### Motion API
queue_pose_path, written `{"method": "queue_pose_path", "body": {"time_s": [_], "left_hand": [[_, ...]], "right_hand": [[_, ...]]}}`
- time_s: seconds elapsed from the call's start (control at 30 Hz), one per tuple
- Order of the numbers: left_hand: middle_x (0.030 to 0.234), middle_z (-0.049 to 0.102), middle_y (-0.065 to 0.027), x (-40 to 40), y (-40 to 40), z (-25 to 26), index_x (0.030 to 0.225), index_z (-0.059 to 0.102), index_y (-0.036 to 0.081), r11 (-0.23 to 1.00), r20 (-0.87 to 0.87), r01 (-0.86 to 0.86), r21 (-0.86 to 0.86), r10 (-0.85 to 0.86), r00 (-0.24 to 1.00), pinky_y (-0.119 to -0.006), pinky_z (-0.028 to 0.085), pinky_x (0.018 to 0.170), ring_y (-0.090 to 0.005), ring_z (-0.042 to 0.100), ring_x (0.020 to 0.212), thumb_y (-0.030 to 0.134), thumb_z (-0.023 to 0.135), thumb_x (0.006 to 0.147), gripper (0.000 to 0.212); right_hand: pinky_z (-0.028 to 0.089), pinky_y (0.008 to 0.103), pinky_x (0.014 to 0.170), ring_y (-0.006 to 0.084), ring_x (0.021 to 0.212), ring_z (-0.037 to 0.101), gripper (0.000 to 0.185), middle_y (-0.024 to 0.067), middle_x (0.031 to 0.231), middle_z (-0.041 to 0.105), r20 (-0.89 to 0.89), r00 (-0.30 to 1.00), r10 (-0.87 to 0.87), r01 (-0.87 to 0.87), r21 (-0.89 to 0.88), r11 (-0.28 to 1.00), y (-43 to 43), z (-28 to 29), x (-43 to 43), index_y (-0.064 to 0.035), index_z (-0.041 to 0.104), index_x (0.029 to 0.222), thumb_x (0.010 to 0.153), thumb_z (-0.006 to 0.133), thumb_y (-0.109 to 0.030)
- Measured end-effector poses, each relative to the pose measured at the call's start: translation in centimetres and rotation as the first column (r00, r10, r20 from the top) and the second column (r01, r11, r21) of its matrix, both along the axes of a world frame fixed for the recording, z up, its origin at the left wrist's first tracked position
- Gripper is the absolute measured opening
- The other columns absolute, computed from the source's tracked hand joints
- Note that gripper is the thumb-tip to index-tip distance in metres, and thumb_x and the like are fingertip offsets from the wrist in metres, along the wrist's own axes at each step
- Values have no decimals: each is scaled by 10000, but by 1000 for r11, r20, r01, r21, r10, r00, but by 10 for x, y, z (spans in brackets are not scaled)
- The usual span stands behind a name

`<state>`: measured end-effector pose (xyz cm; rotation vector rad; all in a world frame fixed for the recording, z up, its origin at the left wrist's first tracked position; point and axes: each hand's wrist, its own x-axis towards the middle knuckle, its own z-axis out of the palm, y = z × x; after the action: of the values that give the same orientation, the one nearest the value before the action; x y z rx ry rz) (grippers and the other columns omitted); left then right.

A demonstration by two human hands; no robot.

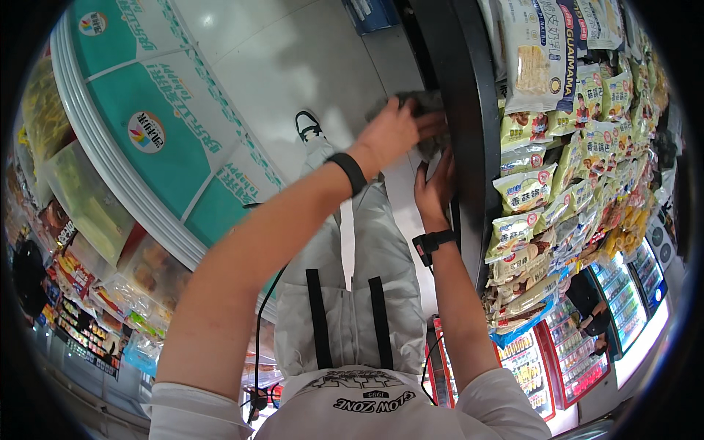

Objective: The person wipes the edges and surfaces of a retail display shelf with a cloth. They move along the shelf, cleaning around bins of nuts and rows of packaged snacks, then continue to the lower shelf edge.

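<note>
My left hand [391, 132] grips a dark grey cloth [430, 147] and holds it against the side of a black display stand [467, 121]. The hand and the cloth look blurred. Just below the cloth, my right hand [435, 190] rests by the stand's side, thumb and fingers apart. Its fingertips lie close to the cloth's lower edge, and I see nothing held in it. Packaged snacks [525, 190] in pale green bags fill the top of the stand. A larger white and blue snack bag [539, 60] lies at its far end.
A curved case with teal printed panels [159, 126] runs along my left, bearing packed food [91, 192]. Tiled floor [275, 49] lies between, with a blue box [371, 15] at the far end. Lit drink fridges [575, 352] and another person [588, 313] appear at lower right.
</note>
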<state>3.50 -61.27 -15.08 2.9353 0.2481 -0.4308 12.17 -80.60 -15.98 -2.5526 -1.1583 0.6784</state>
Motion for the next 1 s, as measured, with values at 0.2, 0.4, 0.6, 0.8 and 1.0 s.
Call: {"method": "queue_pose_path", "body": {"time_s": [0.2, 0.4, 0.6, 0.8, 1.0], "left_hand": [[1619, 458, 61, -3, 93, -24, 1587, 427, 322, 937, 153, -320, 142, 299, 942, -397, 549, 875, -269, 646, 1128, 142, 601, 923, 710], [1584, 488, 48, 0, -32, -10, 1543, 504, 308, 977, 67, -185, -102, 192, 979, -397, 542, 888, -261, 639, 1185, 156, 615, 906, 664], [1551, 520, 63, -4, -16, -15, 1567, 479, 306, 996, 48, -57, -75, 61, 997, -384, 528, 918, -254, 661, 1112, 186, 613, 939, 652], [1477, 577, -19, -6, 114, -32, 1441, 562, 207, 928, 276, -311, 206, 250, 928, -393, 577, 835, -290, 677, 1013, 107, 575, 910, 541], [1414, 598, -28, 4, -1, -35, 1360, 621, 198, 974, 288, -212, -81, 227, 930, -448, 537, 905, -311, 590, 1272, 157, 584, 905, 458]], "right_hand": [[429, 521, 1104, 526, 1328, 493, 662, 363, 1454, 485, 3, 988, -155, 155, -101, 983, 4, 1, -6, 53, 340, 1536, 1054, 594, -324], [546, 573, 877, 537, 1062, 640, 483, 339, 1168, 672, 154, 986, -63, 67, -16, 998, 4, 2, -5, 27, 537, 1321, 1057, 557, -377], [548, 568, 845, 516, 1036, 654, 458, 333, 1127, 678, 184, 980, -73, 75, -1, 997, -17, 0, -4, 37, 555, 1283, 1046, 574, -354], [545, 557, 747, 480, 929, 683, 457, 317, 1027, 695, 359, 932, -48, 100, -127, 987, -43, -10, -6, 59, 666, 1034, 1051, 559, -385], [556, 561, 711, 509, 807, 688, 628, 320, 926, 704, 242, 951, -194, 268, -327, 906, -56, -18, -2, 67, 706, 919, 1055, 494, -508]]}}
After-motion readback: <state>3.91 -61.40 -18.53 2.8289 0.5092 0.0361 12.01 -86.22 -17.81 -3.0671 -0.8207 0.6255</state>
